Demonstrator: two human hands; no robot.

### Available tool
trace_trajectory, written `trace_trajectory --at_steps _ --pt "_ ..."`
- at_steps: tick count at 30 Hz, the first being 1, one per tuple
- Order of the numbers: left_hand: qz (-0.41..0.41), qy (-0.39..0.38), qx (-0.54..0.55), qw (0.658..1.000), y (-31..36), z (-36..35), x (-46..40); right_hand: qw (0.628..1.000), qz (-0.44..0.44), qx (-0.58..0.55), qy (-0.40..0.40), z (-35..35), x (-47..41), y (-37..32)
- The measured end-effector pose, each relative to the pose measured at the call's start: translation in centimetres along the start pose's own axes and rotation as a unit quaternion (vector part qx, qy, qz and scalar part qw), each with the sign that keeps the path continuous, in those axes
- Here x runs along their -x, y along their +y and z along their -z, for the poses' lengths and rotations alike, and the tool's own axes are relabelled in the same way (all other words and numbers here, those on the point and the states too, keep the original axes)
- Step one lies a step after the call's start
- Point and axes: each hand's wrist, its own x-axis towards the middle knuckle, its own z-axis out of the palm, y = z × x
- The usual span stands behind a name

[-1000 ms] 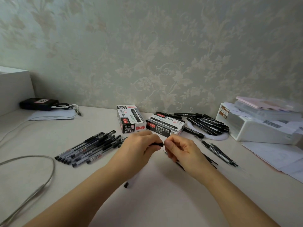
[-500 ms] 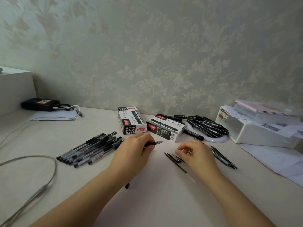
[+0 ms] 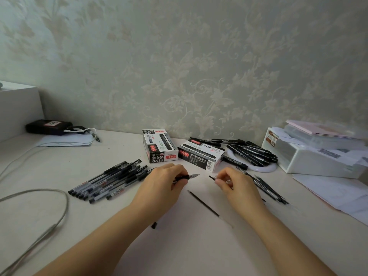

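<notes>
Black-gripped gel pen point(image 3: 187, 177) hovers just above the desk point(image 3: 189, 246), pinched in the left hand point(image 3: 161, 184). Its tip is bare now that the hands, joined a second ago, have parted, and the right hand point(image 3: 237, 184) pinches a thin black piece point(image 3: 212, 177), likely for fitting next. Both 1120 marker boxes point(image 3: 160, 148) look shut, contents hidden, while loose markers point(image 3: 253, 154) heap on a white ring point(image 3: 266, 168).

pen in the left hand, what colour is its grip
Black. The pen in the left hand shows it best in the head view.
</notes>
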Motion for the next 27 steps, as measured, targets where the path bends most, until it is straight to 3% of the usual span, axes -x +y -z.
trace_trajectory --at_steps 3,7,10,17,27 --pt "0.002 -0.005 0.002 1.0 0.0 0.0 0.0 1.0 0.001 -0.011 0.0 -0.1 0.1 0.1" --pt "0.006 -0.009 -0.001 1.0 0.1 0.1 0.1 0.996 0.032 -0.045 0.063 0.1 -0.1 -0.2" --pt "0.003 -0.015 -0.001 1.0 0.1 0.0 0.1 0.986 0.011 -0.141 0.087 0.6 -0.3 -0.8" --pt "-0.007 -0.017 0.005 1.0 0.1 0.2 0.0 0.98 0.039 -0.188 -0.048 0.5 0.2 -2.0" --pt "-0.015 -0.017 0.036 0.999 0.2 0.3 -0.2 0.96 0.008 -0.27 -0.072 0.7 0.2 -2.4"
